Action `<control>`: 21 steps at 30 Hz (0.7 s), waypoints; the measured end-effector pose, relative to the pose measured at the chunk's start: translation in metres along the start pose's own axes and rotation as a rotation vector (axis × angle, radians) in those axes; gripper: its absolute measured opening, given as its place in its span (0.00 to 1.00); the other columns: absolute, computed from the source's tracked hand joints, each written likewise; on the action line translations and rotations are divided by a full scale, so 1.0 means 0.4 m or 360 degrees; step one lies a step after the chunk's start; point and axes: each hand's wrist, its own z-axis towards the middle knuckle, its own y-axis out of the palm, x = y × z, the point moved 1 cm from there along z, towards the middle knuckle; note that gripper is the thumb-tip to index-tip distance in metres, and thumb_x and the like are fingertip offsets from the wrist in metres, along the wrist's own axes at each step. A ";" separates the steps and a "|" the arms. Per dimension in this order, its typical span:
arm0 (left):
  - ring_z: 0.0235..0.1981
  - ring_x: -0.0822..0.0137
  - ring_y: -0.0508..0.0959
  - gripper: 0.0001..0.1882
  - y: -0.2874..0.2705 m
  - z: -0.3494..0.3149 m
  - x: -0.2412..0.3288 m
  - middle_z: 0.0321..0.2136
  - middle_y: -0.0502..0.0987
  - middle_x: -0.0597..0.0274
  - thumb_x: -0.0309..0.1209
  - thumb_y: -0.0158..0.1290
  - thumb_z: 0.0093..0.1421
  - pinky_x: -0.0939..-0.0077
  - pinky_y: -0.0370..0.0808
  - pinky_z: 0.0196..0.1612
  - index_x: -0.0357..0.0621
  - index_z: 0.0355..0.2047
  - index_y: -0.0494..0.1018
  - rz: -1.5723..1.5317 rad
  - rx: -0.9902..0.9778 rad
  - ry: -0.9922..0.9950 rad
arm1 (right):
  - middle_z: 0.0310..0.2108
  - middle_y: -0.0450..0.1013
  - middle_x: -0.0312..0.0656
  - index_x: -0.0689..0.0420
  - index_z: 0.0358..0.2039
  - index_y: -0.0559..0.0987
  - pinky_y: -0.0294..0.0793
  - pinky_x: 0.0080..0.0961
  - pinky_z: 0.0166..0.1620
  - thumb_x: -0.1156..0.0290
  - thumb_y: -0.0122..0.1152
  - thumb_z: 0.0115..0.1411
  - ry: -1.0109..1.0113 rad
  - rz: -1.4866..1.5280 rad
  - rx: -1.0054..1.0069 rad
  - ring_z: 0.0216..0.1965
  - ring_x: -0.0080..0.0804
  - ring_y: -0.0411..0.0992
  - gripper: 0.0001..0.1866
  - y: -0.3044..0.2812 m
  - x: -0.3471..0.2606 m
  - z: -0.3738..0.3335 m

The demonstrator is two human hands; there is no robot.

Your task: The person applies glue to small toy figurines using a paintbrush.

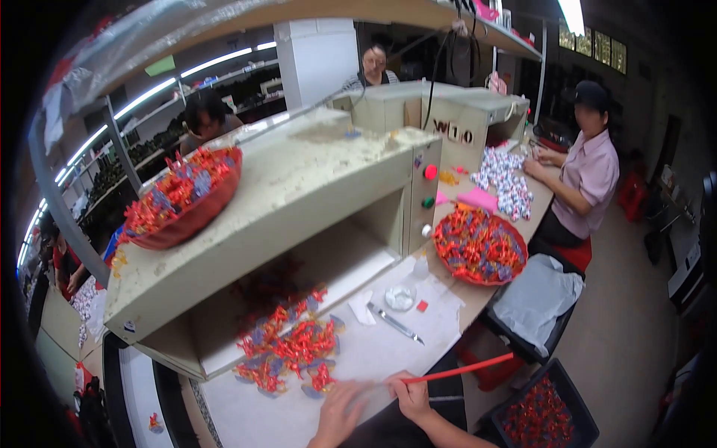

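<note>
Right grip [412, 397] holding slim red strip [467, 368], left grip [344, 405] blurred beyond telling, glossy pieces [305, 345]

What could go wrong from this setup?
1. The heaped red bowl sits near the edge of the table; a bump might spill its pieces.
2. The red strip in the right hand juts out sideways and could snag.
3. The slim pointed tool lies loose on the white sheet; a careless reach might meet its tip.

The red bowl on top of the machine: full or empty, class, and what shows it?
Full: small red and purple pieces fill the red bowl and heap above its rim.
</note>
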 end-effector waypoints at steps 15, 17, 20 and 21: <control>0.43 0.52 0.67 0.17 0.017 -0.011 -0.013 0.39 0.68 0.51 0.25 0.50 0.48 0.65 0.63 0.47 0.40 0.41 0.67 -0.0060 -0.0068 0.0098 | 0.12 0.65 0.36 0.62 0.21 0.75 0.61 0.16 0.20 0.74 0.43 0.55 -0.0134 -0.0163 0.0135 0.14 0.20 0.64 0.11 0.029 -0.020 0.019; 0.44 0.52 0.66 0.17 0.024 -0.014 -0.015 0.40 0.68 0.50 0.26 0.49 0.48 0.65 0.63 0.46 0.40 0.41 0.67 -0.0023 -0.0047 0.0106 | 0.24 0.69 0.50 0.67 0.32 0.71 0.67 0.29 0.31 0.70 0.49 0.54 0.0014 -0.0314 -0.0021 0.27 0.38 0.68 0.11 0.044 -0.014 0.005; 0.41 0.52 0.68 0.15 0.027 -0.023 -0.016 0.37 0.70 0.50 0.25 0.49 0.49 0.66 0.64 0.44 0.39 0.39 0.67 -0.0177 -0.0034 0.0000 | 0.17 0.67 0.46 0.64 0.25 0.72 0.65 0.28 0.25 0.71 0.48 0.55 -0.0308 -0.0077 0.0103 0.19 0.34 0.67 0.09 0.103 0.006 0.013; 0.41 0.52 0.68 0.15 0.020 -0.040 -0.021 0.37 0.70 0.50 0.25 0.49 0.49 0.66 0.64 0.44 0.39 0.39 0.67 -0.0182 -0.0044 -0.0027 | 0.17 0.67 0.46 0.64 0.25 0.72 0.65 0.28 0.25 0.71 0.48 0.55 -0.0280 -0.0077 0.0093 0.19 0.34 0.67 0.09 0.111 0.008 -0.002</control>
